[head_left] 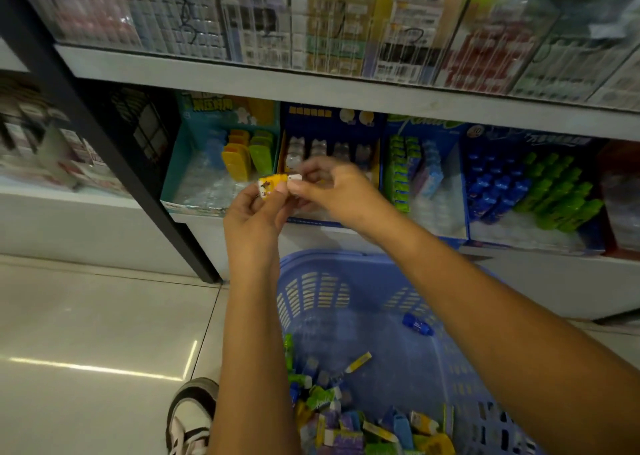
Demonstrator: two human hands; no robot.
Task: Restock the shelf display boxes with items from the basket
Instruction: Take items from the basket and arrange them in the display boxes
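Yellow and white, a small rectangular packet (273, 181) is pinched at one end by the curled fingers of the left hand (251, 222) and at its white end between thumb and forefinger of the right hand (336, 191), just before the cardboard display boxes (332, 125). Glossy wrapped items (346, 430) are heaped in the slatted blue plastic basket (311, 298) below.

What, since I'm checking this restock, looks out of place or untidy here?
Nothing looks spilled or damaged. The teal display box is nearly empty, with few items at its back; one blue item lies apart from the pile in the basket.
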